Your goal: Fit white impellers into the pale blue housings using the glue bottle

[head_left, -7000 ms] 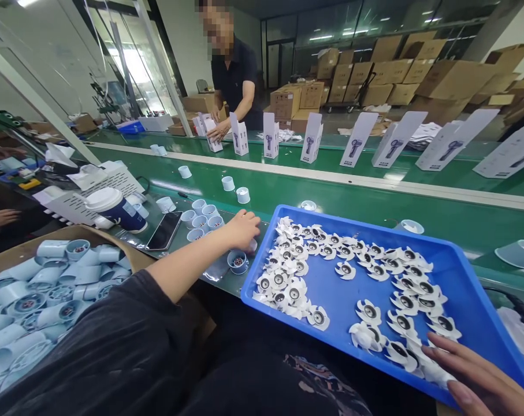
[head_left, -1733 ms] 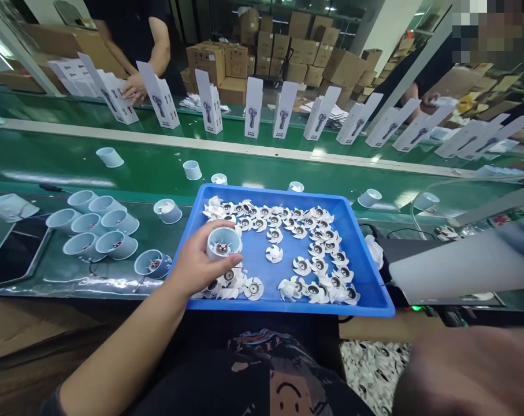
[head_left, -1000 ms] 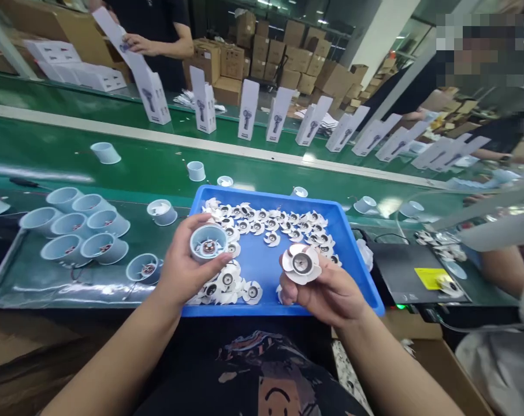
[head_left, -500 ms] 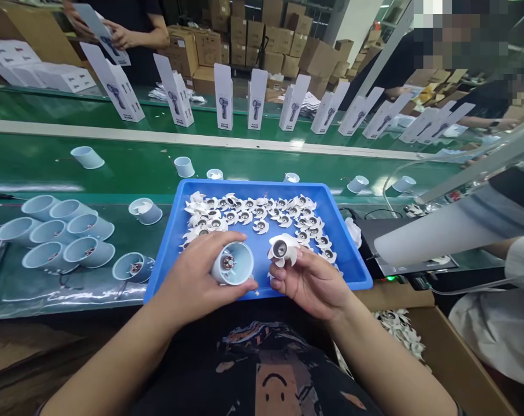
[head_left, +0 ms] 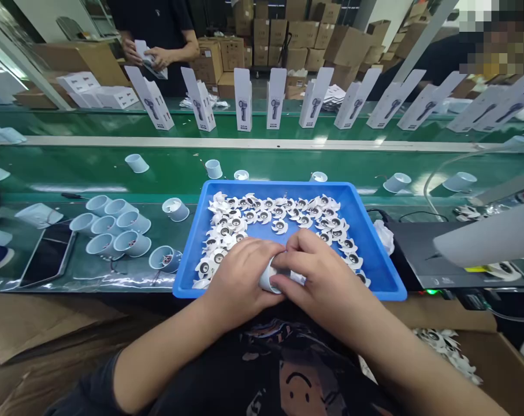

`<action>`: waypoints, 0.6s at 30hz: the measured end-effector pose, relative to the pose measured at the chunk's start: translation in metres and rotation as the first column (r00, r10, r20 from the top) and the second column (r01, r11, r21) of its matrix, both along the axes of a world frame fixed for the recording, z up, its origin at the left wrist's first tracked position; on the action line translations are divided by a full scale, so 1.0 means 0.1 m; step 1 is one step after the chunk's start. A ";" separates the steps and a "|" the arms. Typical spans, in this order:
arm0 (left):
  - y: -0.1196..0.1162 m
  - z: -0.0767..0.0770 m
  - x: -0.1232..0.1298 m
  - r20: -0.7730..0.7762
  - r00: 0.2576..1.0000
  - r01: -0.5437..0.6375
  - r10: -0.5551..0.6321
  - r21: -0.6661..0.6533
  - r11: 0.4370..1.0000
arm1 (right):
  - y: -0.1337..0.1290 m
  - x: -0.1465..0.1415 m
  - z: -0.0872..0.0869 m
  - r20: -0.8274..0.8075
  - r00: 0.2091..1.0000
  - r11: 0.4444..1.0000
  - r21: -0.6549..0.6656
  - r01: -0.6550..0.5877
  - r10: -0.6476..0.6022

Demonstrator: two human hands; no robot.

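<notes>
My left hand (head_left: 240, 280) is wrapped around a pale blue cup-shaped housing (head_left: 266, 282), held over the near edge of the blue tray (head_left: 290, 186). My right hand (head_left: 320, 274) is closed at the housing's mouth, thumb and fingers reaching in. The white fan wheel it carried is largely hidden there by the fingers; how deep it sits, I cannot tell. Inside the tray, many loose white fan wheels (head_left: 279, 226) with dark hubs lie along the back and sides.
Left of the tray stand several pale blue housings (head_left: 133, 242) with motors inside, near a dark phone-like slab (head_left: 49, 252). Open white boxes (head_left: 275, 107) line the far side of the green belt (head_left: 170, 164). A carton (head_left: 491, 358) of fan wheels sits low right.
My right hand has brought the fan wheel left to the housing's mouth, and both hands now meet. The housing has turned toward the right hand. The view has shifted left.
</notes>
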State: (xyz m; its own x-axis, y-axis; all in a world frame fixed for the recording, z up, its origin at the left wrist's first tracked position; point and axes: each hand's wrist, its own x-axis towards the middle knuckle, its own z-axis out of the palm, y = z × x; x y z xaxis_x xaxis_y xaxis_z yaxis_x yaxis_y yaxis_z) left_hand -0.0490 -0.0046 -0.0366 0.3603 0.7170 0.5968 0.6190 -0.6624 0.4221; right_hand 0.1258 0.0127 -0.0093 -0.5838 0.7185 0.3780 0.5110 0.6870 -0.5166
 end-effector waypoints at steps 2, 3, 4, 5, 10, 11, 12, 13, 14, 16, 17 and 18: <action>-0.01 -0.02 0.00 0.026 1.000 -0.012 0.012 0.010 1.000 | 0.04 0.00 -0.01 0.007 1.000 1.000 -0.019 -0.007 0.007; -0.01 -0.04 -0.02 0.033 0.999 -0.014 0.013 0.015 1.000 | 0.04 0.02 -0.01 0.008 1.000 1.000 -0.019 -0.008 0.008; -0.01 -0.05 -0.04 0.037 0.999 -0.013 0.013 0.014 1.000 | 0.03 0.04 0.00 0.002 1.000 1.000 -0.011 -0.013 0.013; 0.00 -0.07 -0.07 0.046 0.999 -0.024 0.024 0.011 1.000 | 0.02 0.08 0.02 -0.021 0.999 1.000 -0.003 -0.030 0.030; 0.08 -0.11 -0.19 0.106 0.986 -0.123 0.126 -0.025 0.992 | -0.08 0.15 0.05 -0.116 0.983 0.989 0.028 -0.143 0.145; 0.08 -0.11 -0.20 0.108 0.987 -0.114 0.116 -0.027 0.993 | -0.09 0.14 0.03 -0.075 0.987 0.990 0.048 -0.136 0.139; 0.07 -0.11 -0.21 0.107 0.989 -0.098 0.100 -0.032 0.995 | -0.09 0.12 0.00 -0.029 0.992 0.990 0.081 -0.118 0.121; 0.06 -0.10 -0.21 0.111 0.990 -0.088 0.091 -0.039 0.995 | -0.09 0.11 -0.02 -0.003 0.995 0.988 0.121 -0.094 0.095; 0.04 -0.10 -0.23 0.115 0.989 -0.086 0.092 -0.053 0.995 | -0.08 0.13 -0.03 -0.007 0.997 0.984 0.162 -0.070 0.072; 0.02 -0.10 -0.30 0.110 0.988 -0.097 0.107 -0.095 0.991 | -0.07 0.24 -0.04 -0.084 0.995 0.972 0.233 -0.035 0.057; 0.04 -0.09 -0.37 0.096 0.988 -0.107 0.119 -0.122 0.987 | -0.07 0.32 -0.03 -0.128 0.990 0.966 0.257 -0.024 0.059; 0.08 -0.07 -0.45 0.079 0.986 -0.131 0.145 -0.152 0.980 | -0.07 0.42 -0.04 -0.162 0.985 0.962 0.273 -0.008 0.054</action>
State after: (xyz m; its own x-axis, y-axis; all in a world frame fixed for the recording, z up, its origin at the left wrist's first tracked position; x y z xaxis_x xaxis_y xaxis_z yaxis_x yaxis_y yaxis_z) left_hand -0.0937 0.0035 -0.0434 0.2017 0.8379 0.5072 0.6555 -0.5003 0.5657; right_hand 0.1681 0.0060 -0.0129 -0.5164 0.5581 0.6495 0.4096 0.8270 -0.3850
